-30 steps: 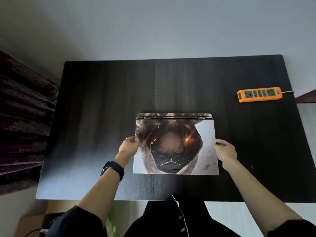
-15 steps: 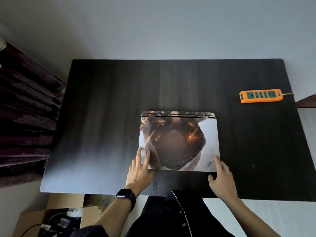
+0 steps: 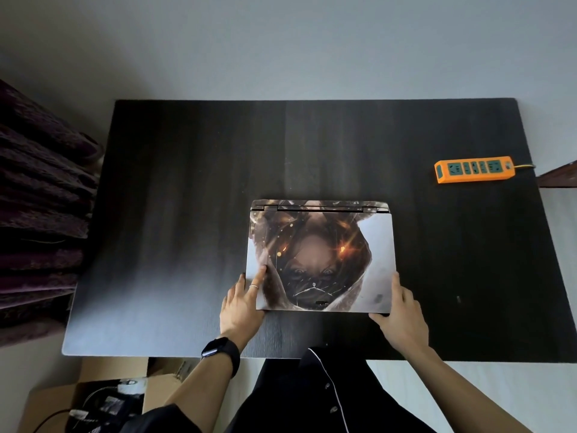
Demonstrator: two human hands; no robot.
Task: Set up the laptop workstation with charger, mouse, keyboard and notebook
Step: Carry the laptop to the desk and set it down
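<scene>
Flat-fingered, the left hand [image 3: 242,307] rests on the lid of the closed laptop [image 3: 321,257] at its 7 o'clock corner, grasping nothing. The right hand [image 3: 401,317] brackets the 5 o'clock corner, thumb along the front edge, fingers straight. That laptop lies on the black desk [image 3: 187,182], just 5 o'clock of centre, with the orange power strip [image 3: 474,169] well apart at 2 o'clock. Prising the lid up by one corner could, I'd guess, skid or twist the machine on that smooth top.

head view | above desk [image 3: 193,214] near edge | looks steeply down | close range
</scene>
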